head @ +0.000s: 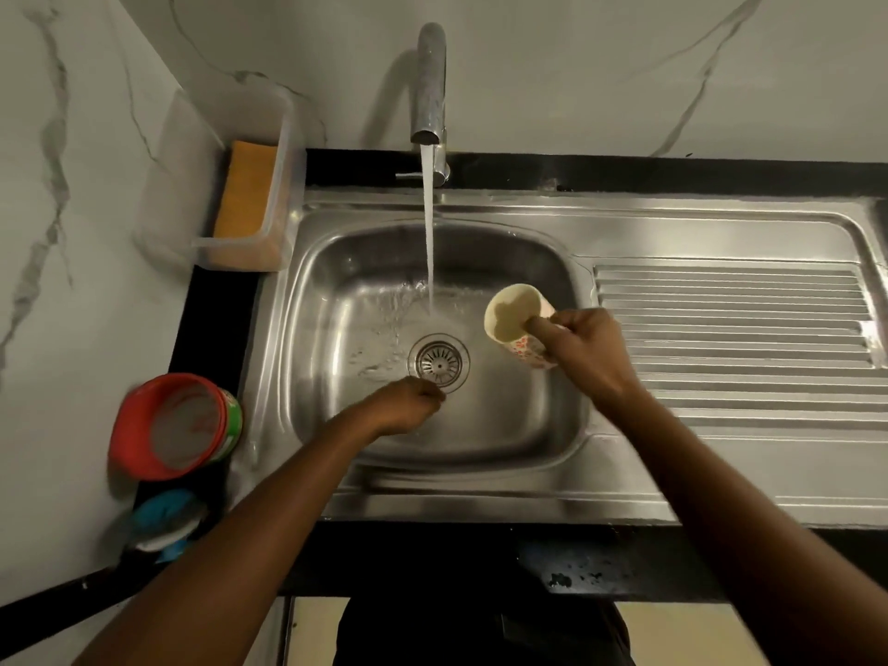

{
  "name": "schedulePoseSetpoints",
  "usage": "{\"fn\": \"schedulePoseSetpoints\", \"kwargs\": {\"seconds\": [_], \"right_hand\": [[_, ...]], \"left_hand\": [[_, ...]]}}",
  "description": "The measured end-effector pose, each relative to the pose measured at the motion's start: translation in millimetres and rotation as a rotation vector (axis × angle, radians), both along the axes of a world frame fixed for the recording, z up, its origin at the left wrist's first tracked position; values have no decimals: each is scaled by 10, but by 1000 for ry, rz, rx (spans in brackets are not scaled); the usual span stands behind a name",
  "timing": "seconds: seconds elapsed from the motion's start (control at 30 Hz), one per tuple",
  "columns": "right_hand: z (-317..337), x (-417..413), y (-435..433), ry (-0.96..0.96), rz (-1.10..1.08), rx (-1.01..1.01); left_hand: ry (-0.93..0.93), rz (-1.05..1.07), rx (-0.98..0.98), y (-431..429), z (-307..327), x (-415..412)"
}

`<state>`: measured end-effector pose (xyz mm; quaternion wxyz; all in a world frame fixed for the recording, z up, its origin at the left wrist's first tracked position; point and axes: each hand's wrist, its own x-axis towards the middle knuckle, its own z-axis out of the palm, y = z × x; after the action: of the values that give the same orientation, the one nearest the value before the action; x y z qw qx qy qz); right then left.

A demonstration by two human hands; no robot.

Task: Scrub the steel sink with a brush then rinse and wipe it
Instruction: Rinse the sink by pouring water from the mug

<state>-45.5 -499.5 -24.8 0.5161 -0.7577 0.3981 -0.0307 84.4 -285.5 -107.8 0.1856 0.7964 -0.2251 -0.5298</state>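
The steel sink point(524, 425) fills the middle of the head view, its bowl wet. Water runs from the tap point(430, 84) in a stream that lands just above the round drain strainer point(438, 361). My right hand point(588, 355) holds a cream cup point(516, 324) with a red pattern, tilted over the bowl to the right of the stream, its mouth facing me. My left hand point(408, 403) is down in the bowl beside the drain, fingers curled against the steel; I cannot tell whether anything is in it. No brush is visible.
A ribbed steel drainboard point(730, 329) lies to the right of the bowl. A clear plastic box point(250, 185) with an orange sponge stands at the back left. A red-lidded tub point(178, 425) and a blue and white scrubber point(166, 521) sit on the black counter edge at left.
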Motion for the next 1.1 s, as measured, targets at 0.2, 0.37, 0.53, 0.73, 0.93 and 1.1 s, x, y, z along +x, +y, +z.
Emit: {"fn": "schedulePoseSetpoints", "kwargs": {"seconds": [0.2, 0.37, 0.53, 0.73, 0.93, 1.1], "right_hand": [[262, 213, -338, 411, 1119, -512], [172, 248, -207, 518, 1433, -638], [-89, 249, -246, 389, 970, -255], [-479, 466, 321, 302, 625, -207], [-416, 544, 753, 205, 973, -285], [-399, 436, 397, 322, 938, -259]], "left_hand": [[77, -271, 35, -19, -22, -304], [192, -332, -43, 2, -33, -425], [211, -314, -37, 143, -2, -360], [61, -366, 160, 421, 45, -111], [-54, -452, 269, 634, 74, 45], [-9, -385, 163, 652, 96, 18]]}}
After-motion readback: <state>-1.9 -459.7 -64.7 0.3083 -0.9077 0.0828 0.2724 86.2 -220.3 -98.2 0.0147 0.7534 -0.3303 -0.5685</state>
